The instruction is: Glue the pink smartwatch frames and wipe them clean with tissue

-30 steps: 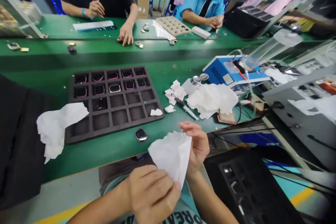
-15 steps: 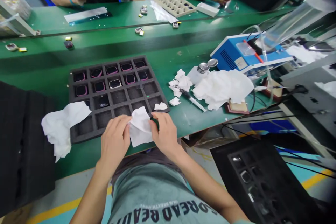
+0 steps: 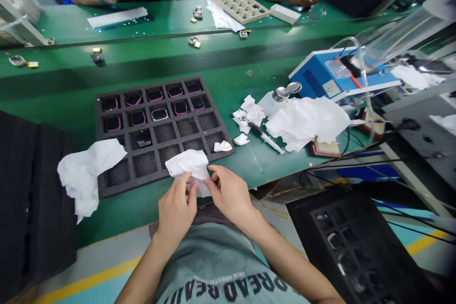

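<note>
Between my hands is a creased white tissue point(image 3: 188, 161), held over the near edge of the bench. My left hand point(image 3: 178, 206) pinches its lower left part with thumb and fingers. My right hand point(image 3: 230, 194) grips the tissue's lower right side. Whether anything is wrapped inside I cannot tell. Just beyond lies a dark foam tray point(image 3: 164, 131) with square pockets; several watch faces with pink or pale frames, such as this white-framed one point(image 3: 159, 114), fill its back rows. A dark watch part point(image 3: 144, 138) sits in a nearer pocket.
A crumpled tissue point(image 3: 87, 164) overlaps the tray's left corner. To the right lie a syringe point(image 3: 265, 137), tissue scraps point(image 3: 249, 114), a larger white cloth point(image 3: 308, 121), an open metal-lidded bottle point(image 3: 281, 93) and a blue machine point(image 3: 331, 78). Two people work across the green bench point(image 3: 231, 64).
My left hand has moved right and nearer to my body, closer to my right hand. The tissue has been turned and bunched, its upper part now spreading left over the tray's edge.
</note>
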The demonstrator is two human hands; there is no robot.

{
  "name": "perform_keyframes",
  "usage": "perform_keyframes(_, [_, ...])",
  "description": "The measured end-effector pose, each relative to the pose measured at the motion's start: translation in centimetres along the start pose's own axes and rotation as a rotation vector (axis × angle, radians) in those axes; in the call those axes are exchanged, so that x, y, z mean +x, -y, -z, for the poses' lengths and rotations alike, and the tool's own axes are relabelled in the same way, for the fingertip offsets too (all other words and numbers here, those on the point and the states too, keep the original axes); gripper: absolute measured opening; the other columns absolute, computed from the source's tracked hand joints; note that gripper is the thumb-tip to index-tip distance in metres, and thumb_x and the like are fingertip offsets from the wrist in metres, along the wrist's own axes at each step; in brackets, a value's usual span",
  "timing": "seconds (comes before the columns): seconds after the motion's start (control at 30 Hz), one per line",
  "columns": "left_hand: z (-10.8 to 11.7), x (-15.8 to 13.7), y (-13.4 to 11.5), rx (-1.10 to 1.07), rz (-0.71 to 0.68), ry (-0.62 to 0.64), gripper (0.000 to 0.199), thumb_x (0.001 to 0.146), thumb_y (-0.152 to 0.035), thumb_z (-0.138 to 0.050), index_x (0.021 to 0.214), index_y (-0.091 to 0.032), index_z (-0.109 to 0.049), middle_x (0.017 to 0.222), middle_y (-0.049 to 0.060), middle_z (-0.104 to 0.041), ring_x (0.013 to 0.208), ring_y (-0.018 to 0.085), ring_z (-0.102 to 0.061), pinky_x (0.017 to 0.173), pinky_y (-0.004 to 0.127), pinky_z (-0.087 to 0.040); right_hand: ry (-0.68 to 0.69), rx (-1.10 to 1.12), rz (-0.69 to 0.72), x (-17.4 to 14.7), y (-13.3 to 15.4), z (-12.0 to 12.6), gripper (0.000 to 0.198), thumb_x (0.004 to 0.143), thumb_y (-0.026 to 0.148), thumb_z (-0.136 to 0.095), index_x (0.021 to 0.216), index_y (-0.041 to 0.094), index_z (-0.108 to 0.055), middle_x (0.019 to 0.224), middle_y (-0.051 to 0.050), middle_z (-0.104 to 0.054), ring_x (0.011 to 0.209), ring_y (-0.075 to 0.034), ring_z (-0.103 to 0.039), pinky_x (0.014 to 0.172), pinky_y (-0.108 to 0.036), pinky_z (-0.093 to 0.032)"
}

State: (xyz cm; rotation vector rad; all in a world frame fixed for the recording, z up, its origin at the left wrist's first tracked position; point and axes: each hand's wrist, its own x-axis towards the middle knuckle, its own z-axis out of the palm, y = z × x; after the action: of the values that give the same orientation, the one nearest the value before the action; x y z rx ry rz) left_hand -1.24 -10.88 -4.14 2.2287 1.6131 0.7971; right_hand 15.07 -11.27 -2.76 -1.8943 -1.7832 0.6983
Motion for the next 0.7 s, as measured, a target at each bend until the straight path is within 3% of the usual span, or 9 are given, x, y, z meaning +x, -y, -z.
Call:
perform_keyframes(0.13, [0.0,-0.4,-0.3,0.045,0.109,0.115,0.021,0.095,-0.025,-0.063,0.116,-0.019,-0.061,0.093,0.005,-0.078,0.072,0.02,-0.074,0.064,0.028,-0.051,0.049,0.111,-0.002,0.7,-1.4,0.7,0.031,0.095,0.015,-0.059,0.125,0.016,-0.064,0.085,-0.003,-0.074,0.072,-0.018,-0.066,0.072,-0.03,-0.049])
perform_keyframes(0.3, [0.2,-0.6,-1.3,0.046,0.154,0.202,0.012,0.095,-0.029,-0.063,0.105,-0.022,-0.063,0.087,0.003,-0.076,0.07,0.021,-0.073,0.061,0.027,-0.046,-0.083,-0.188,0.045,0.7,-1.2,1.5,0.024,0.096,0.016,-0.059,0.118,0.016,-0.069,0.104,-0.012,-0.074,0.097,-0.028,-0.067,0.078,-0.036,-0.05])
perform_keyframes(0.37, [0.5,-0.4,-1.6,0.073,0.176,0.224,0.01,0.097,-0.029,-0.061,0.103,-0.022,-0.065,0.086,0.003,-0.076,0.07,0.021,-0.072,0.06,0.027,-0.044,-0.116,-0.222,0.088,0.4,-0.6,1.5,0.02,0.099,0.021,-0.056,0.111,0.018,-0.071,0.103,-0.012,-0.074,0.097,-0.027,-0.067,0.078,-0.036,-0.05])
perform_keyframes(0.47, [1.1,0.0,-2.0,0.12,0.208,0.262,0.013,0.097,-0.027,-0.057,0.105,-0.022,-0.066,0.088,0.006,-0.077,0.074,0.023,-0.073,0.062,0.029,-0.045,-0.019,-0.212,0.083,0.1,0.7,1.4,0.015,0.098,0.026,-0.06,0.101,0.019,-0.072,0.095,-0.011,-0.075,0.088,-0.026,-0.069,0.069,-0.033,-0.047])
perform_keyframes(0.57, [1.4,0.1,-1.9,0.132,0.227,0.305,0.018,0.096,-0.026,-0.056,0.109,-0.021,-0.067,0.09,0.009,-0.078,0.08,0.026,-0.074,0.067,0.032,-0.049,0.092,-0.181,-0.014,0.6,1.4,1.1,0.009,0.091,0.025,-0.069,0.096,0.018,-0.072,0.094,-0.014,-0.076,0.083,-0.027,-0.071,0.062,-0.032,-0.043])
perform_keyframes(0.7, [1.2,-0.2,-0.5,0.043,0.269,0.313,0.026,0.096,-0.03,-0.052,0.113,-0.02,-0.069,0.084,0.009,-0.076,0.07,0.024,-0.071,0.068,0.034,-0.052,0.138,-0.028,-0.054,1.4,1.4,0.6,0.004,0.087,0.023,-0.07,0.088,0.019,-0.071,0.09,-0.01,-0.076,0.079,-0.025,-0.072,0.063,-0.03,-0.041])
